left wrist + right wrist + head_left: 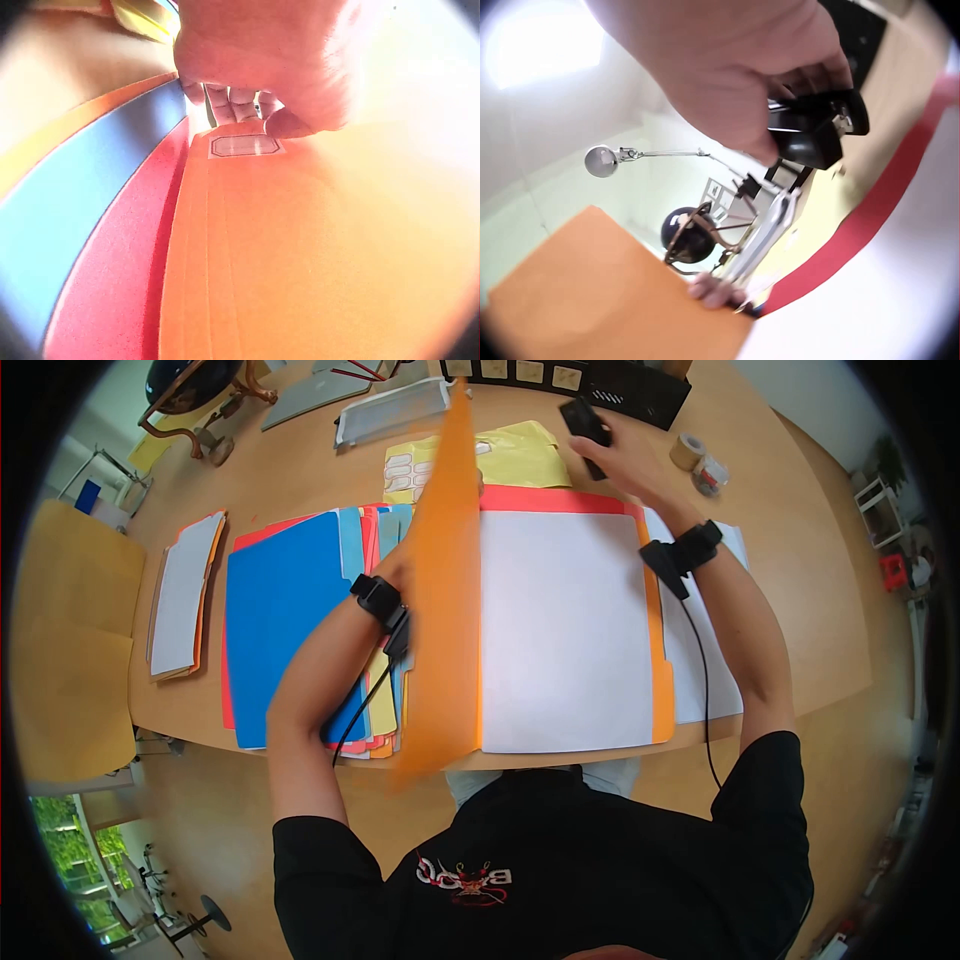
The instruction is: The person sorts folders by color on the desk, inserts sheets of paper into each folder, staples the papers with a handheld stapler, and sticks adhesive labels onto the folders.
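Note:
An orange folder cover (445, 590) stands raised nearly upright, and the left hand (262, 67) pinches its edge beside a label. In the head view most of that hand is hidden behind the cover; its fingertips show over the edge in the right wrist view. White paper (565, 630) lies on the open folder's right side, over a red strip at the top. The right hand (635, 460) grips a black stapler (810, 131), held above the table beyond the folder's upper right corner.
Blue, red and yellow folders (285, 625) are stacked at the left, with a smaller paper stack (185, 600) further left. Behind lie a yellow envelope (525, 455), a clear tray (395, 415) and a black organizer (640, 395). A tape roll (687, 452) stands at the right.

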Motion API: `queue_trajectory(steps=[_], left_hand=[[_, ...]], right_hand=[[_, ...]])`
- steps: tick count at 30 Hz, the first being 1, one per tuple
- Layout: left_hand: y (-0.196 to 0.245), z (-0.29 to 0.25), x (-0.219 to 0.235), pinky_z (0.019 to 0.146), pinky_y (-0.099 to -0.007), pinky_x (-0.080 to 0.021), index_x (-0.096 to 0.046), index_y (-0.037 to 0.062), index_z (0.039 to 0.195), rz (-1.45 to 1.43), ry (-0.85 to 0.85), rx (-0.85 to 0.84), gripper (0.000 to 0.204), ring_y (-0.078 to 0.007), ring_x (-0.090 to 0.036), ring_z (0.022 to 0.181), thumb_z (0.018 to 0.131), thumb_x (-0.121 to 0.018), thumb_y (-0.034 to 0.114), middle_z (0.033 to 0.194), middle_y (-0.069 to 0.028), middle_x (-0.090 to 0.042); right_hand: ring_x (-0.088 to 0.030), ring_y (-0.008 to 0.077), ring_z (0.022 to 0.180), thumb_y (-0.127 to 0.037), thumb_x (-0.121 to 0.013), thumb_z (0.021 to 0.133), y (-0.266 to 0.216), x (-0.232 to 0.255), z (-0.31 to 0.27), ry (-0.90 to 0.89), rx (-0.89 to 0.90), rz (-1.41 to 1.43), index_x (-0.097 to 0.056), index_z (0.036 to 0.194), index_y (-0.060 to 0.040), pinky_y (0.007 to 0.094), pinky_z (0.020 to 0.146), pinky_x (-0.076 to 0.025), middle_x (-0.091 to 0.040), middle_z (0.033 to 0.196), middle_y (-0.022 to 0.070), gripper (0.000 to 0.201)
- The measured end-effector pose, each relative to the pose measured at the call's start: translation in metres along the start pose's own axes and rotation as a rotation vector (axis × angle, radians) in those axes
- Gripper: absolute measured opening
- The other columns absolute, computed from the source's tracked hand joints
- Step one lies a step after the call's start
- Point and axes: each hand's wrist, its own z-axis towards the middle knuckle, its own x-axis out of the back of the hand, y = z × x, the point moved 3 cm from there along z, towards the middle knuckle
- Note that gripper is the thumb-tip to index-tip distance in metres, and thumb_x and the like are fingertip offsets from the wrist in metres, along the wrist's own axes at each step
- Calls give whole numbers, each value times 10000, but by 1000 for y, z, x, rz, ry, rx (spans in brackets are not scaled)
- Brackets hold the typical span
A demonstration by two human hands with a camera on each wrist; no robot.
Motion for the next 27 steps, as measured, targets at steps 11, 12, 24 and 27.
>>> queue_trajectory(steps=[11,12,24,27], left_hand=[[20,5,-62,806,-315,-501,-705,61,1105,1106,375,156,281,-179,-629,888,835,-631,42,959,-86,-677],[20,3,-61,830,-327,-504,-721,80,1100,1146,371,228,282,-196,-633,917,829,-649,46,985,-100,-684],[25,1,-93,889,-393,-488,-661,32,1129,1630,202,450,658,-328,-534,1063,641,-864,424,1160,-180,-531],[27,0,-97,872,-385,-486,-658,29,1059,1658,218,529,624,-313,-549,1041,645,-867,446,1100,-175,-560]], right_hand=[[-675,371,928,-384,-748,799,103,56,-6,-16,-90,-515,-668,1089,33,422,839,-511,-700,995,231,514],[-675,371,928,-384,-748,799,102,56,-4,-16,-83,-511,-668,1089,33,422,839,-511,-700,995,231,514],[-616,323,1028,-109,-587,925,-41,-89,29,-364,286,-242,-622,1311,-106,402,885,-500,-607,1111,197,388],[-581,335,1080,-81,-576,911,-37,-118,32,-386,291,-346,-599,1351,-140,404,928,-470,-562,1158,193,445]])
